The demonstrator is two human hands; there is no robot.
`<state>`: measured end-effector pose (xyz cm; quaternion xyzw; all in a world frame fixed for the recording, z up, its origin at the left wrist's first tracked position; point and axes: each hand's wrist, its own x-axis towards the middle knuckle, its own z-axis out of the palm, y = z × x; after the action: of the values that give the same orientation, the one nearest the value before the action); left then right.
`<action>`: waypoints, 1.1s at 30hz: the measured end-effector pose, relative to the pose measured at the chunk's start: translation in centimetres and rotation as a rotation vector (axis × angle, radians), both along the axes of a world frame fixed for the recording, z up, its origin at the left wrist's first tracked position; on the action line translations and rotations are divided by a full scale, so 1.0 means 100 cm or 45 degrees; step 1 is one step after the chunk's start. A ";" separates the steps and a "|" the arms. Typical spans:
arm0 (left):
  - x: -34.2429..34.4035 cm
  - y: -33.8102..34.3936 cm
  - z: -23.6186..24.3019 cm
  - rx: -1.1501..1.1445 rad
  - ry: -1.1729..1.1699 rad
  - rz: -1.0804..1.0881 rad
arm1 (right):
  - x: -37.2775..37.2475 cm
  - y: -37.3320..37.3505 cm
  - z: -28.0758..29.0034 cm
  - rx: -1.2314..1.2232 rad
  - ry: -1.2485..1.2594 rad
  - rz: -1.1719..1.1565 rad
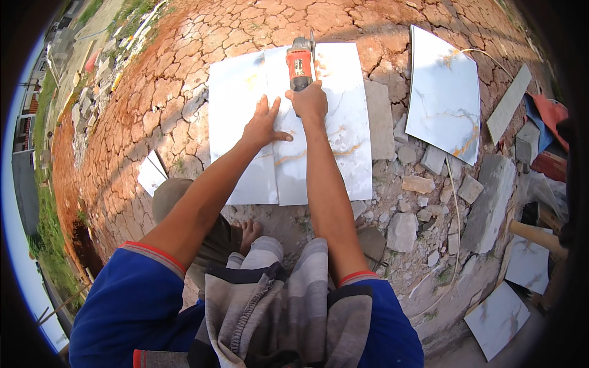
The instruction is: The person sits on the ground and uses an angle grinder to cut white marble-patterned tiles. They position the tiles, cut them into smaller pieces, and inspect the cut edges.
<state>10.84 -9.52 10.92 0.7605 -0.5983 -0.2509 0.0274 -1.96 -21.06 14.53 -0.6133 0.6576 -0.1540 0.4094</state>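
Note:
Two large white marble-patterned tiles (236,172) lie side by side in front of me, their edges meeting or overlapping along a seam. My left hand (265,127) rests on them near that seam, fingers spread. My right hand (310,101) is wrapped around the rear of a red and black angle grinder (299,61), which points away from me on the right-hand tile. Its disc stands upright on the right side, near the tiles' far edge. A bare foot (250,234) shows below the tiles' near edge.
Cracked reddish soil (159,86) surrounds the tiles. At right lie another marbled tile (443,92), concrete chunks (402,232), a long slab (488,202), a pale cable (453,184), a wooden handle (537,238) and smaller tiles (497,319). Tile offcuts (151,173) lie at left.

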 end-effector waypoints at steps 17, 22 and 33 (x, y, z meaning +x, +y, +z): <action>0.034 0.000 -0.003 0.053 0.150 -0.235 | -0.017 0.034 0.014 0.084 0.033 -0.008; 0.032 -0.001 0.000 0.078 0.139 -0.230 | -0.025 0.044 0.018 0.112 0.021 0.008; 0.034 0.001 -0.002 0.066 0.157 -0.221 | -0.038 0.072 0.019 0.095 0.028 -0.023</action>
<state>14.20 -9.42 10.71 0.6894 -0.6524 -0.3141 0.0224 -5.81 -13.91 16.41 -0.5933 0.6727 -0.1262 0.4236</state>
